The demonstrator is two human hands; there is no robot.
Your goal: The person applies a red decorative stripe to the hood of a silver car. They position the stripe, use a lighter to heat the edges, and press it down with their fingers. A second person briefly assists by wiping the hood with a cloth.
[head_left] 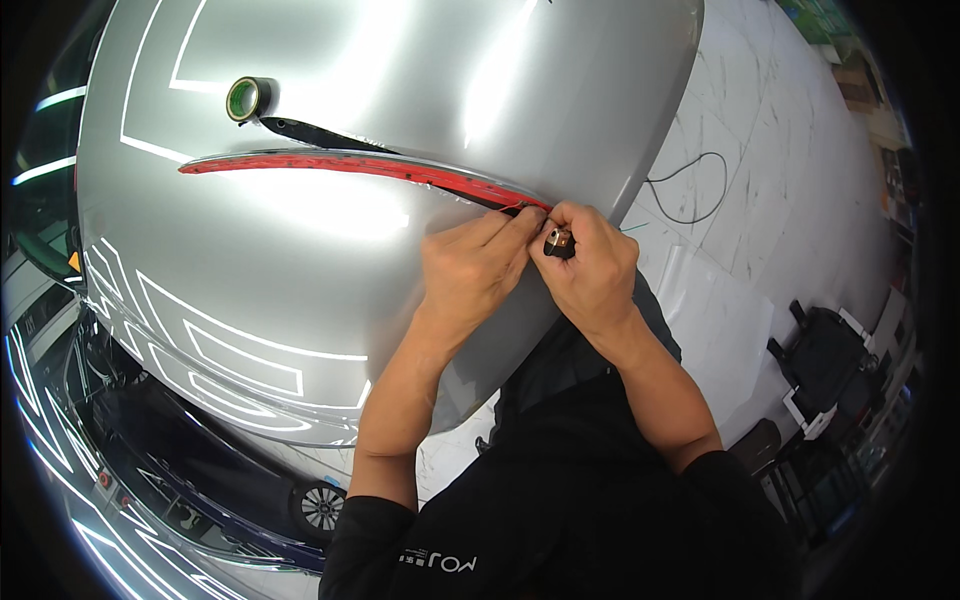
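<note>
A glossy silver car body panel (330, 250) fills the view, with a long red light strip (340, 163) curving across it. My left hand (475, 265) presses its fingertips at the strip's right end. My right hand (590, 265) sits against it there, gripping a small dark tool with a metal tip (557, 240). A thin red edge shows under my fingertips. A roll of green tape (246, 99) lies on the panel above the strip's left part.
A dark film offcut (315, 135) lies beside the tape roll. A thin cable (690, 190) loops on the pale marked floor (770, 170) to the right. Black frames and gear (830, 370) stand at the right. A dark car with a wheel (320, 508) shows at lower left.
</note>
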